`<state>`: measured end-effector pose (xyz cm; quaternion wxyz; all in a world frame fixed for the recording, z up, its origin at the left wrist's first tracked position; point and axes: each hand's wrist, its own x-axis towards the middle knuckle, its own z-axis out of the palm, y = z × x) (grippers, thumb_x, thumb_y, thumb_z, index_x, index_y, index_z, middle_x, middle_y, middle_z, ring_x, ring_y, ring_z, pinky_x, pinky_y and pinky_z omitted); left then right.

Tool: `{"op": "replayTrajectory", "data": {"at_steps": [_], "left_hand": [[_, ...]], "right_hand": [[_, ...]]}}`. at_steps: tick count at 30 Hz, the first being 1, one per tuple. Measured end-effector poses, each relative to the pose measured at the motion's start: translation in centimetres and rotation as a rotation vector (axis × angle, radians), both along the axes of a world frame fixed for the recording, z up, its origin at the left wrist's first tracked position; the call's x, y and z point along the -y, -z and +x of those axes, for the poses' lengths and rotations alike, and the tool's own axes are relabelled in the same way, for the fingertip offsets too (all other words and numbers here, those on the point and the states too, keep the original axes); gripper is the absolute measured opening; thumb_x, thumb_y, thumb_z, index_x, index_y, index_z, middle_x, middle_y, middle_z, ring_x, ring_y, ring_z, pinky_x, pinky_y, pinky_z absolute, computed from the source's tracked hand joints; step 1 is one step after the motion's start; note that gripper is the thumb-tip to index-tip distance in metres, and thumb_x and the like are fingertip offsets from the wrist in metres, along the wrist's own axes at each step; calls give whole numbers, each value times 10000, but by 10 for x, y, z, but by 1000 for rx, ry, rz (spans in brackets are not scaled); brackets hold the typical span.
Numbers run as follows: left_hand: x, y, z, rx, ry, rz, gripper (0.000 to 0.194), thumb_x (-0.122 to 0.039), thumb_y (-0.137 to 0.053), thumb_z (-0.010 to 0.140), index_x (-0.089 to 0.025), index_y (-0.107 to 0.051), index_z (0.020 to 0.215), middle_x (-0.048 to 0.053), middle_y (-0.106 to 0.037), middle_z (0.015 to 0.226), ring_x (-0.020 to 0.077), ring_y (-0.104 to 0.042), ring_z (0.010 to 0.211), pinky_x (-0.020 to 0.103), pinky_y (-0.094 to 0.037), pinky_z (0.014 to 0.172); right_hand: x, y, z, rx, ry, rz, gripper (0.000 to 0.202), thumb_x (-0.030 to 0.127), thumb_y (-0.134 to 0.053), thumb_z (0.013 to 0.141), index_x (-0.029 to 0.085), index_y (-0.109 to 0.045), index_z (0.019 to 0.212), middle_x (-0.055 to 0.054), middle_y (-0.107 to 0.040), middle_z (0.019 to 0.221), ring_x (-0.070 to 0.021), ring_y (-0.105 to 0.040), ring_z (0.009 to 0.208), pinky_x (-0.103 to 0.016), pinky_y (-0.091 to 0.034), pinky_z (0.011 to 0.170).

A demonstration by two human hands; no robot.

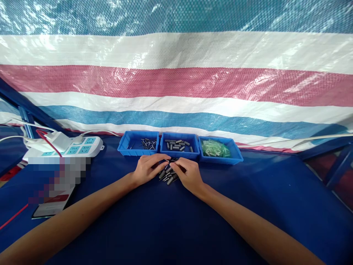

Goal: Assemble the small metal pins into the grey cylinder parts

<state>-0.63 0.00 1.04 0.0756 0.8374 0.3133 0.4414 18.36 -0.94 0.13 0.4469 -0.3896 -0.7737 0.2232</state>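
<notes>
Both hands meet over a small pile of dark grey sleeves and thin metal pins (pixel 168 178) on the blue table. My left hand (pixel 150 167) has thumb and forefinger closed together, with a thin dark piece at the tips that is too small to name. Opposite it, my right hand (pixel 189 173) pinches at nearly the same spot, and its fingers hide what they grip. Just beyond stand three blue bins: the left bin (pixel 128 151) has thin metal pins (pixel 149 143), the middle bin (pixel 179 154) grey cylinders (pixel 175 145), the right bin (pixel 234 156) clear-green small pieces (pixel 215 148).
At the left lies a white power strip (pixel 95 145) with plugs and cords. A red cable (pixel 15 217) runs past a phone (pixel 52 206), partly blurred out. A striped plastic sheet (pixel 176 81) hangs behind the bins. Blue metal bars (pixel 340 165) frame the table's sides.
</notes>
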Motion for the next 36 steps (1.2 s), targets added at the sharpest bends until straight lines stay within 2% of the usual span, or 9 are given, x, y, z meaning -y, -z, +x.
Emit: {"op": "replayTrajectory", "data": {"at_steps": [4, 6, 11, 15, 18, 29, 33, 36], "left_hand": [[0, -2, 1, 28, -7, -14, 162, -185, -521, 901, -148, -634, 1012, 63, -720, 904, 109, -672, 726, 183, -523, 646], [0, -2, 1, 38, -34, -25, 168, -184, -507, 908, -146, -633, 1012, 57, -707, 855, 111, -662, 726, 184, -511, 631], [-2, 1, 0, -4, -39, 23, 272, -165, -462, 930, -165, -592, 1169, 60, -666, 869, 107, -618, 740, 197, -485, 639], [-5, 7, -2, -12, -20, 18, 255, -177, -485, 925, -169, -594, 1155, 44, -672, 811, 94, -609, 659, 183, -469, 582], [-5, 11, -2, -1, -31, 31, 201, -199, -521, 912, -165, -600, 1094, 48, -702, 850, 96, -645, 669, 173, -485, 582], [-6, 14, -2, 5, 9, 40, 207, -207, -579, 881, -166, -575, 1084, -2, -696, 734, 71, -634, 567, 151, -480, 556], [-4, 13, -3, -2, -19, 19, 203, -218, -585, 876, -167, -581, 1072, -13, -682, 696, 75, -621, 554, 156, -470, 544], [-3, 9, -2, -3, -47, -24, 205, -245, -582, 879, -159, -581, 1066, -7, -676, 708, 75, -610, 561, 163, -469, 556]], "right_hand": [[0, 0, 0, 2, 17, 4, 354, 269, -519, 910, 165, -502, 573, 26, -430, 530, -88, -411, 497, -246, -309, 519], [1, -1, 0, -11, 33, -5, 351, 263, -510, 913, 165, -506, 576, 23, -434, 533, -90, -410, 500, -250, -306, 518], [3, -5, 1, -52, 91, -9, 301, 244, -500, 912, 164, -554, 627, 7, -469, 571, -102, -428, 525, -257, -332, 532], [3, -6, 1, -95, 66, -8, 158, 226, -490, 912, 166, -636, 927, -13, -541, 683, -109, -480, 559, -247, -379, 531], [3, -5, 1, -92, 12, 4, 206, 221, -498, 909, 180, -611, 1076, -12, -551, 711, -108, -488, 554, -243, -395, 522], [3, 0, 1, -41, -41, 45, 114, 227, -519, 903, 174, -620, 895, -11, -534, 714, -89, -452, 523, -242, -378, 518], [4, -1, 1, 1, -87, 16, 132, 231, -502, 901, 173, -586, 818, -3, -502, 685, -94, -444, 529, -242, -362, 514], [5, -4, 2, -10, -62, -2, 156, 233, -486, 907, 173, -569, 788, 1, -482, 668, -97, -434, 530, -242, -354, 513]]}}
